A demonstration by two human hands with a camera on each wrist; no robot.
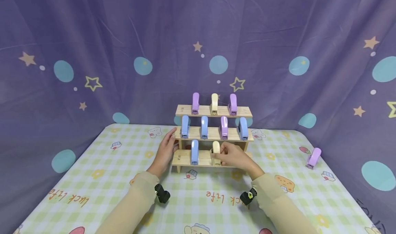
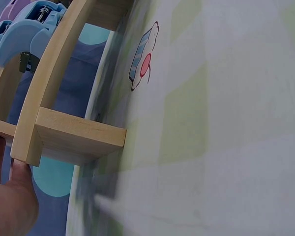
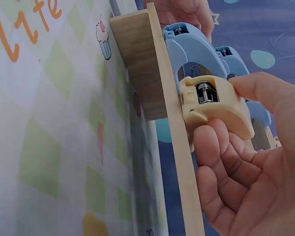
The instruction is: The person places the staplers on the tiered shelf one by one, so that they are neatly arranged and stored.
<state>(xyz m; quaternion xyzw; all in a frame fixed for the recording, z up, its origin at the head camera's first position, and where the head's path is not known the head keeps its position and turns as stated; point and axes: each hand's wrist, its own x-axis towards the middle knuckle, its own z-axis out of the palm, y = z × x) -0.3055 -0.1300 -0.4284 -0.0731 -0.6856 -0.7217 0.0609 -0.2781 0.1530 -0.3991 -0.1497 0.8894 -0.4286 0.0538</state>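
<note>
A three-tier wooden rack (image 1: 182, 155) stands on the table with small staplers on its tiers. In the head view, my right hand (image 1: 234, 155) pinches a cream-yellow stapler (image 3: 219, 105) at the lowest tier, thumb on one side and fingers on the other. The stapler's base meets the board in the right wrist view. Beside it on the same tier sits a blue stapler (image 1: 194, 152). My left hand (image 1: 164, 154) rests against the rack's left end with its fingers extended, holding no stapler. In the left wrist view, fingertips (image 2: 20, 172) touch the board's end.
The middle tier carries blue staplers (image 1: 185, 126) and a purple one (image 1: 224, 127). On top are two purple staplers (image 1: 195, 103) and a yellow one (image 1: 214, 103). Another purple stapler (image 1: 314, 157) lies at the table's right. A purple curtain (image 1: 173, 31) hangs behind.
</note>
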